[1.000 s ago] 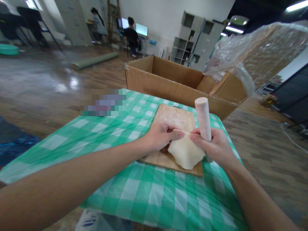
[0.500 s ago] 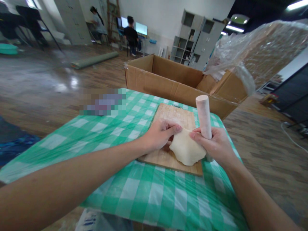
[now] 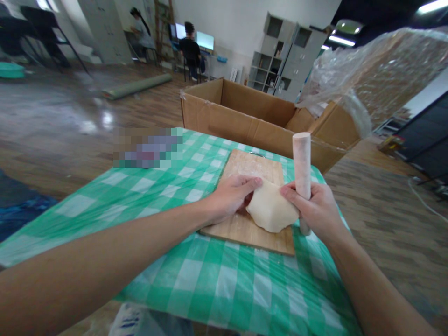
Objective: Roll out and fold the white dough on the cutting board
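Note:
A pale sheet of dough (image 3: 270, 212) hangs lifted over a wooden cutting board (image 3: 245, 168) on a table with a green checked cloth (image 3: 168, 196). My left hand (image 3: 233, 196) pinches the dough's upper left edge. My right hand (image 3: 315, 210) is wrapped round a pale wooden rolling pin (image 3: 302, 158) that stands nearly upright, and its thumb and forefinger also pinch the dough's upper right edge.
An open cardboard box (image 3: 252, 114) stands just behind the table. A bundle wrapped in clear plastic (image 3: 371, 74) rises at the right. A blurred patch (image 3: 147, 147) lies on the cloth's far left. Two people (image 3: 191, 49) sit at desks far back, with a rolled mat (image 3: 138, 86) on the floor.
Both hands have raised the dough's far edge and drawn it toward me, so the sheet hangs more bunched. The rolling pin has tipped more upright and shifted slightly right.

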### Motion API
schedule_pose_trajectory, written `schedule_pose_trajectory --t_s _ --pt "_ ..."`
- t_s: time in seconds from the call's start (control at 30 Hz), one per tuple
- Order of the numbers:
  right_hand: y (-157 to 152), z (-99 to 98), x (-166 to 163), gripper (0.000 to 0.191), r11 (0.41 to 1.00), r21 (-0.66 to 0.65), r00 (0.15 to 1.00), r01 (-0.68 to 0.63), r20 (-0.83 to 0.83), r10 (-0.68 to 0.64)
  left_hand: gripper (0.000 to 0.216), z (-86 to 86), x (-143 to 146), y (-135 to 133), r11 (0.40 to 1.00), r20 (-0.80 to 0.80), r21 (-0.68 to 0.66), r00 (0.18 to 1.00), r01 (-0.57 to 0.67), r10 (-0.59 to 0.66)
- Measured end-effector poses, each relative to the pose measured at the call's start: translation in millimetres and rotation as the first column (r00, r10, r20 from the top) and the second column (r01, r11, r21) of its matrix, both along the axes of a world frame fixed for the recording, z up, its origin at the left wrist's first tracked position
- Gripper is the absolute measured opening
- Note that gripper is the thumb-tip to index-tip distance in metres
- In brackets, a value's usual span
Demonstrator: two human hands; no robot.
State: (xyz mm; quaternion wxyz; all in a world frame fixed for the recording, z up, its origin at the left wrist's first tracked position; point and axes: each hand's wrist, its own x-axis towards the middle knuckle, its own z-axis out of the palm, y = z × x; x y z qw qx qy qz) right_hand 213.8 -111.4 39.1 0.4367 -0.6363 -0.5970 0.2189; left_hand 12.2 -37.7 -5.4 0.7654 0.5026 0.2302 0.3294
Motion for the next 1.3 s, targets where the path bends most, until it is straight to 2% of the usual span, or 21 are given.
schedule_pose_trajectory --t_s 0.13,0.3,0.43,0.53,0.6,0.7,0.77,0.83,0.9,0.97,1.17,1.23,1.3 --pt "-0.7 0.4 0.5 0.032 1.0 -0.018 1.0 -0.013 -0.008 0.013 0.039 -3.6 -2.8 3.6 0.988 -0.121 0.153 0.992 -0.006 0.024" --pt "-1.2 -2.3 -0.4 0.031 1.0 -0.014 0.999 -0.01 -0.037 0.01 0.034 4.0 -2.5 1.0 0.993 -0.042 0.115 0.999 -0.009 0.014" --pt "0.4 -6.0 -2.1 0.037 0.999 -0.05 0.973 -0.009 -0.232 -0.003 0.034 5.6 -0.9 -2.9 0.987 -0.078 0.14 0.994 0.084 -0.074" --pt "6.8 -9.9 6.1 0.04 0.998 -0.066 0.91 0.024 -0.411 -0.049 0.034 1.7 1.3 -1.6 0.995 -0.044 0.103 0.999 -0.012 0.016" --pt "13.3 -14.3 18.3 0.042 0.989 -0.123 0.901 0.087 -0.414 -0.131 0.032 0.1 2.6 0.8 0.992 0.005 0.058 0.993 -0.116 0.116" --pt "24.0 -23.4 40.7 0.046 0.937 -0.309 0.945 0.163 -0.225 -0.238 0.029 0.9 3.1 3.7 0.975 0.026 0.028 0.975 -0.22 0.219" --pt "30.0 -28.8 52.2 0.048 0.883 -0.417 0.975 0.217 0.054 -0.214 0.03 2.2 2.7 4.3 0.971 0.019 0.035 0.972 -0.235 0.235" --pt "33.9 -31.8 57.9 0.053 0.846 -0.45 0.916 0.288 0.386 -0.106 0.032 2.7 2.2 4.3 0.977 0.008 0.047 0.978 -0.209 0.208" --pt "35.3 -32.3 57.8 0.056 0.839 -0.431 0.798 0.332 0.602 -0.007 0.035 1.7 1.6 4.4 0.981 -0.029 0.069 0.983 -0.18 0.182" --pt "34.3 -31.7 54.1 0.056 0.841 -0.418 0.731 0.343 0.681 0.04 0.04 -0.6 1.1 4.7 0.981 -0.082 0.105 0.981 -0.164 0.173" --pt "25.9 -27.1 40.6 0.053 0.832 -0.391 0.659 0.393 0.751 0.042 0.052 -4.4 -1.9 2.5 0.953 -0.184 0.251 0.958 -0.171 0.22" --pt "22.9 -21.8 37.0 0.054 0.841 -0.339 0.637 0.422 0.771 -0.008 0.052 -1.7 -3.2 0.4 0.941 -0.218 0.313 0.955 -0.128 0.202" --pt "18.5 -14.9 31.9 0.052 0.884 -0.195 0.642 0.426 0.753 -0.143 0.05 2.4 -4.4 -1.6 0.932 -0.244 0.361 0.96 -0.04 0.136"
